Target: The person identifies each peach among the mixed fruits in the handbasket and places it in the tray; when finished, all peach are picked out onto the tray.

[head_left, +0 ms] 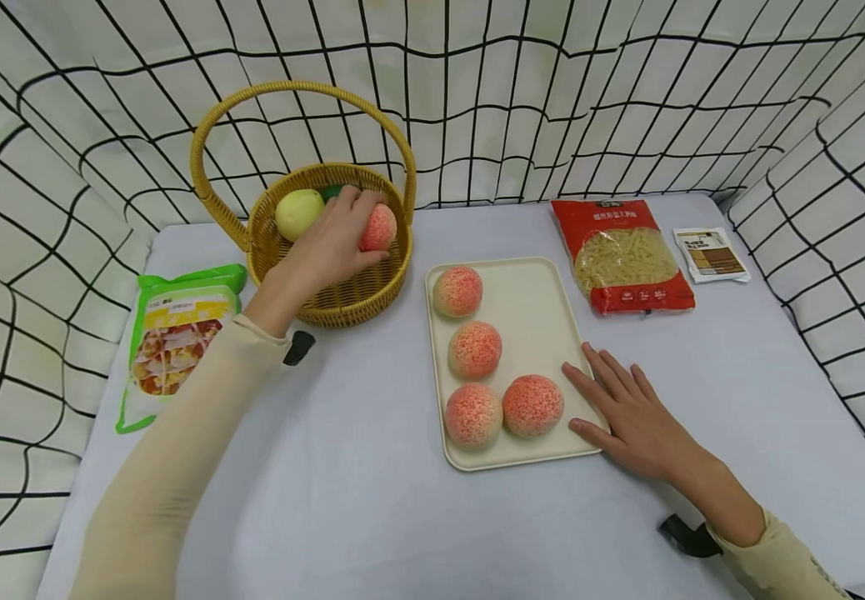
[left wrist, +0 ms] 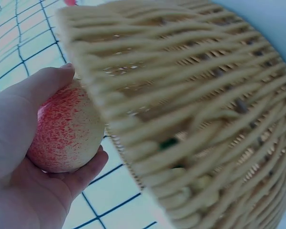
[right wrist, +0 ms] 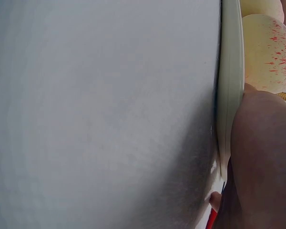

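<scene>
My left hand (head_left: 335,236) grips a pink, speckled peach (head_left: 380,228) at the mouth of a yellow wicker basket (head_left: 361,307). The left wrist view shows thumb and fingers curled round that peach (left wrist: 69,133), beside the basket's rim. A pale yellow-green fruit (head_left: 299,214) sits inside the basket, next to something dark green (head_left: 330,192) mostly hidden by the hand. Several more peaches (head_left: 475,350) lie on a cream tray (head_left: 530,292), mainly along its left and front. With fingers spread and fairly straight, my right hand (head_left: 631,417) rests on the tray's right edge.
A green-edged food bag (head_left: 181,342) lies left of the basket, partly behind the left sleeve. Right of the tray are a red pasta bag (head_left: 623,258) and a small white-and-brown packet (head_left: 712,254). The basket's tall handle (head_left: 301,86) arches upward. Black netting over white cloth surrounds the table.
</scene>
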`<state>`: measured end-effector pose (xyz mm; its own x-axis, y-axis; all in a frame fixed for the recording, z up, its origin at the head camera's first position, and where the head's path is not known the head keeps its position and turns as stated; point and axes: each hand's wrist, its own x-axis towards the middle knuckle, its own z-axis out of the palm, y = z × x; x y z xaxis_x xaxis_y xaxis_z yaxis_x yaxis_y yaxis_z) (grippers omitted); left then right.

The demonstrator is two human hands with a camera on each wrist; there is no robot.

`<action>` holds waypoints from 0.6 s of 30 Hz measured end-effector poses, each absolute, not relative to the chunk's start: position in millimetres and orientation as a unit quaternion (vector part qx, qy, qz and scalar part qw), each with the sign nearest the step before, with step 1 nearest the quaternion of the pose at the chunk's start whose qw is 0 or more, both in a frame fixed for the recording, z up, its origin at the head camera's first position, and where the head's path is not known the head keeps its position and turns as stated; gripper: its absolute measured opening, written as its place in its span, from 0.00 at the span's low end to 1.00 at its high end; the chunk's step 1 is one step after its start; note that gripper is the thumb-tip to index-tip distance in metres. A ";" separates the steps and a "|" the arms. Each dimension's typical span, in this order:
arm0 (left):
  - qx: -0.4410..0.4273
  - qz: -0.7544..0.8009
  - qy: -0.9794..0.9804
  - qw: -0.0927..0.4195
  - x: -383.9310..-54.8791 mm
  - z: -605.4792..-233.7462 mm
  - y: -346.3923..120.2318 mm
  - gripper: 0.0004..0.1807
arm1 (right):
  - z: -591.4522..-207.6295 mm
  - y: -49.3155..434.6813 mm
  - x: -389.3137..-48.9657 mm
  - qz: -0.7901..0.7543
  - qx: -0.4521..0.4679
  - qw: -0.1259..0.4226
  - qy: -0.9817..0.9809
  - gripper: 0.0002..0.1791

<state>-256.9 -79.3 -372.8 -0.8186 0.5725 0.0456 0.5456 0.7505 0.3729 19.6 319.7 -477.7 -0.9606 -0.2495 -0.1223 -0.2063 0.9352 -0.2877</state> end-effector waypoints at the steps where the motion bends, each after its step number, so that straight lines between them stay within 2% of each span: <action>1: 0.300 0.190 0.934 0.034 -255.4 -371.2 -78.3 0.41 | -478.0 319.9 19.7 -0.137 -0.116 0.078 0.981 0.45; 18: 0.325 0.220 0.920 0.017 -229.0 -350.8 -63.5 0.40 | -478.8 322.6 19.8 -0.138 -0.113 0.082 0.981 0.45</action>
